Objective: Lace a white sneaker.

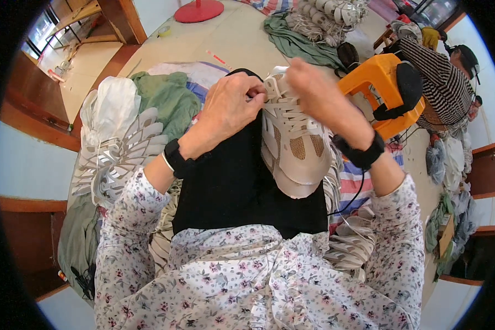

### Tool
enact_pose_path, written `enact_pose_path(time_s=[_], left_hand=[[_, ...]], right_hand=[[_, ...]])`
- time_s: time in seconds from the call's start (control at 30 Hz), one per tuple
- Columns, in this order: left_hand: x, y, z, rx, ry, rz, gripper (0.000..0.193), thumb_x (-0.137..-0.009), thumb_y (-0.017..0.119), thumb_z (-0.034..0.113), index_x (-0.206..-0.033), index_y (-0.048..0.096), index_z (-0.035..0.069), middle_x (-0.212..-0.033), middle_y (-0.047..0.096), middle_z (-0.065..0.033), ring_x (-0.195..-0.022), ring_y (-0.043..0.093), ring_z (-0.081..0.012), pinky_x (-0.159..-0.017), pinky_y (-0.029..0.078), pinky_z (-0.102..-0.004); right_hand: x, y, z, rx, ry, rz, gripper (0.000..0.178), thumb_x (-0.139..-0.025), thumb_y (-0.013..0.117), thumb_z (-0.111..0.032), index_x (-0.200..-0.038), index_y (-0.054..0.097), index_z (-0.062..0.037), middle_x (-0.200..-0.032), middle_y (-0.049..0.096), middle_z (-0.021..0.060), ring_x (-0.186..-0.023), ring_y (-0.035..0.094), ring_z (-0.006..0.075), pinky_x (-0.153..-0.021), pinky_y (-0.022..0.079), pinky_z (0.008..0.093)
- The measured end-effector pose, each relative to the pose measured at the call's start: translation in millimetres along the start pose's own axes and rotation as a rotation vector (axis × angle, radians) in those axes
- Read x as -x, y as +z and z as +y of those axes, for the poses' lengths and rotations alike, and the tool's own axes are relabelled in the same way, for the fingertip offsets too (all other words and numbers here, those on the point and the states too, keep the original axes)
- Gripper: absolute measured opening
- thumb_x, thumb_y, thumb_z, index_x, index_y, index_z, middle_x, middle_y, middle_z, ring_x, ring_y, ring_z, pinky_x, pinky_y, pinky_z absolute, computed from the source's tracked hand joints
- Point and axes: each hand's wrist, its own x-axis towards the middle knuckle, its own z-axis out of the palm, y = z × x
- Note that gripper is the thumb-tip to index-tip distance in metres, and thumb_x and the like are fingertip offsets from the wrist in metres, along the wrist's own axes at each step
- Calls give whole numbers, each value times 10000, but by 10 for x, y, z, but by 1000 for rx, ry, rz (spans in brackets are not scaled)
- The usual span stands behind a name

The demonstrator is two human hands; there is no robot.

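Observation:
A beige sneaker (pixel 300 157) with mesh panels rests on the black cloth (pixel 220 187) over my lap, its toe toward me. Pale shoelaces (pixel 293 115) run across its front. My left hand (pixel 234 102) is closed in a pinch at the left edge of the lacing, with the lace at its fingertips. Over the right side of the shoe's ankle opening, my right hand (pixel 313 88) is curled closed and slightly blurred. What its fingers hold is hidden.
Bundles of pale shoe parts (pixel 121 159) lie at my left beside a green cloth (pixel 168 99). An orange plastic stool (pixel 377 91) stands at the right, near a person in a striped top (pixel 437 80). A red round base (pixel 199 11) is on the floor ahead.

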Motion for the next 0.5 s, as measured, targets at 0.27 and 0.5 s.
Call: enact_pose_path(time_s=[0.27,0.5], left_hand=[[-71,128,256,-19,138,-22,235,-775,761,219,-900,683,37,-858,623,-103,-704,628,-254,-655,497,-362],[-238,279,235,10,200,20,146,-813,699,135,-868,653,7,-826,615,-121,-750,628,-292,-672,496,-380]], right_hand=[[210,-624,782,-1026,689,108,78,-944,595,-95,-944,589,-17,-831,647,97,-776,656,191,-731,572,335],[330,-259,670,-2018,536,297,149,-991,564,-142,-999,613,-2,-1116,661,141,-902,659,187,-848,565,321]])
